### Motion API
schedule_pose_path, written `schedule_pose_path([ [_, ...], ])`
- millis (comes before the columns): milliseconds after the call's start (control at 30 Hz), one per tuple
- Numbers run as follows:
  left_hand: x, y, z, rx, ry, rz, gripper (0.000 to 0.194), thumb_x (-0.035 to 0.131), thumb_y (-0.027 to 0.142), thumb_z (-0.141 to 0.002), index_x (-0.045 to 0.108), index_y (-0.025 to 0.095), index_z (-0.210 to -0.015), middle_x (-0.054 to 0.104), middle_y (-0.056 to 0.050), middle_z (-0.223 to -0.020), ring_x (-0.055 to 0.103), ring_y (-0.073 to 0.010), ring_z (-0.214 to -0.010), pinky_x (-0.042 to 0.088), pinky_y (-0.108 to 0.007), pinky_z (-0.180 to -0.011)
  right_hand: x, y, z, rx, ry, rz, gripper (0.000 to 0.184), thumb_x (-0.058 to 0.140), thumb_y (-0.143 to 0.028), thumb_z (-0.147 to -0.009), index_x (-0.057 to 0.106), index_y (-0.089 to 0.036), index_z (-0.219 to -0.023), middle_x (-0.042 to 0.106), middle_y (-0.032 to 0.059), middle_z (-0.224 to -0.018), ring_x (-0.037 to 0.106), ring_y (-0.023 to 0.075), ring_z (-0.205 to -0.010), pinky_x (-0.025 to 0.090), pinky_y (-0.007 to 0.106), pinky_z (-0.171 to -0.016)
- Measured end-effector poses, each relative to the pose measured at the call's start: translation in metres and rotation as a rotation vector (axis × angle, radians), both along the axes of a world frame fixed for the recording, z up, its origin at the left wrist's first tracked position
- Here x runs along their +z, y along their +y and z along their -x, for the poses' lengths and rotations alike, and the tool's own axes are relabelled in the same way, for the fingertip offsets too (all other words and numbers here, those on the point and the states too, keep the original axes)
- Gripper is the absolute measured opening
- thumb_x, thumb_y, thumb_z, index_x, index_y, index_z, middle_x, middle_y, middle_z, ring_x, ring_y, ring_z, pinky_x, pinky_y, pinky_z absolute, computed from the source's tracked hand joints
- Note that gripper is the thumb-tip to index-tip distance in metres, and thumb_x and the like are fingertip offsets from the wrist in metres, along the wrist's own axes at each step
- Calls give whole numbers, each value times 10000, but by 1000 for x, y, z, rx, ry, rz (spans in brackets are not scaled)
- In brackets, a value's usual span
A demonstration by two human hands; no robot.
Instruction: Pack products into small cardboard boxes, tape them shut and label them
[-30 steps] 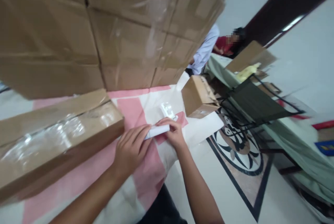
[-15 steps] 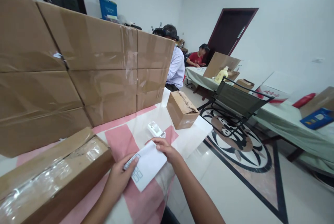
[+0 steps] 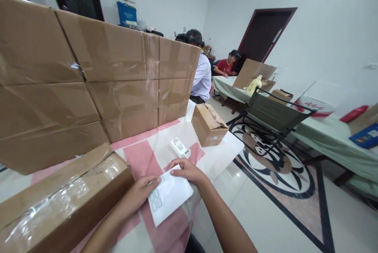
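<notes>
A white envelope with small printed squares lies flat on the pink-and-white tablecloth near the table's front edge. My left hand pinches its left edge, fingers curled on the paper. At the envelope's top corner, my right hand presses down with fingers closed on it. A white tape dispenser sits just beyond my right hand.
A long flat cardboard box lies to the left. Stacked taped cartons form a wall behind. A small brown box stands at the table's right end. A folding chair and two seated people are further off.
The view rose from looking down at the table to the room. The folded white paper held edge-on came down flat as an envelope, my hands staying on its left edge and top corner.
</notes>
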State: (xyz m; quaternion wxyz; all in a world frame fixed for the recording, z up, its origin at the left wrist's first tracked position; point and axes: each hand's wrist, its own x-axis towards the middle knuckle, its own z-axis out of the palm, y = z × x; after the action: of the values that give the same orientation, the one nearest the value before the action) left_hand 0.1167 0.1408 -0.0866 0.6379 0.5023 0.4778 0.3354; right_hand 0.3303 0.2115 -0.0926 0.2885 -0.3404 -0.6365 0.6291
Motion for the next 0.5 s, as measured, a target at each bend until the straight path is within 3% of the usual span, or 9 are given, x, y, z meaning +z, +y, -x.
schedule_pose_path([
  [133,-2,2,1,15,8,3,626,695,767,-680,650,146,-735,621,-28,-675,515,-165,-645,383,-267,-608,4,5,2,68,-106,-69,340,831,-452,-726,750,-157,-875,706,26,-908,624,179,-876,445,277,-825],
  [333,-7,2,1,6,86,-45,580,672,728,-729,627,150,-728,593,-23,-676,500,-167,-656,369,-268,-610,15,37,13,400,-232,175,390,850,-456,-683,769,-129,-879,709,17,-851,611,148,-789,447,236,-736],
  [433,-9,2,0,50,132,-68,606,633,761,-734,604,157,-694,568,-18,-649,484,-166,-640,359,-274,-604,18,49,20,545,-301,172,363,841,-431,-694,749,-122,-859,679,-1,-809,585,125,-759,432,207,-690],
  [500,-9,2,1,88,140,-62,635,627,795,-705,600,160,-683,567,-17,-646,482,-168,-642,357,-276,-601,18,50,22,533,-339,144,347,799,-450,-745,729,-123,-837,643,-15,-761,554,107,-709,409,193,-638],
])
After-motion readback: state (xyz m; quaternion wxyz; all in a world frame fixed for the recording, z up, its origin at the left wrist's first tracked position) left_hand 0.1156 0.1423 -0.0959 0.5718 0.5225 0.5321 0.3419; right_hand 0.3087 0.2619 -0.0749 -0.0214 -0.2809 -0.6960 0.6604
